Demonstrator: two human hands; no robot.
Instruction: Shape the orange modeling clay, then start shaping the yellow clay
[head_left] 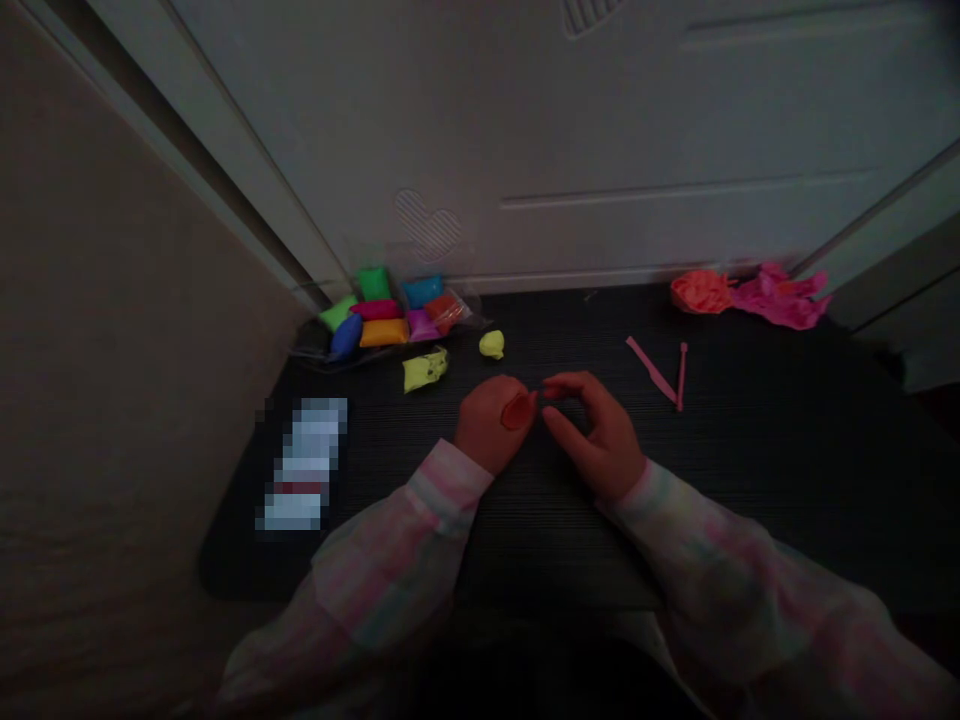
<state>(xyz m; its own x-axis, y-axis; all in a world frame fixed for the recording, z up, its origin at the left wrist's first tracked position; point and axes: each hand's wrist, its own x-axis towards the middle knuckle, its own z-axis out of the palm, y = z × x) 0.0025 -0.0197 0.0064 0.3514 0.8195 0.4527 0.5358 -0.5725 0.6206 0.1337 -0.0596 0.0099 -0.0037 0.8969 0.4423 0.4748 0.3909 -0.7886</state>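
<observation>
My left hand (486,425) is closed above the middle of the dark table. At its thumb side shows a small orange, cup-like piece of modelling clay (516,411), its lower part hidden by the fingers. Close to its right hovers my right hand (604,440), thumb and fingers apart, with nothing visible between them. The fingertips of both hands nearly meet. Just beyond the left hand lie a pale yellow clay lump (492,345) and a crumpled yellow wrapper (425,370).
A clear bag of several coloured clay packets (384,332) lies at the back left. Nearer on the left is a phone with a blurred screen (304,465). Two pink modelling tools (651,370) lie to the right, with orange (701,292) and pink crumpled wrappers (780,296) behind.
</observation>
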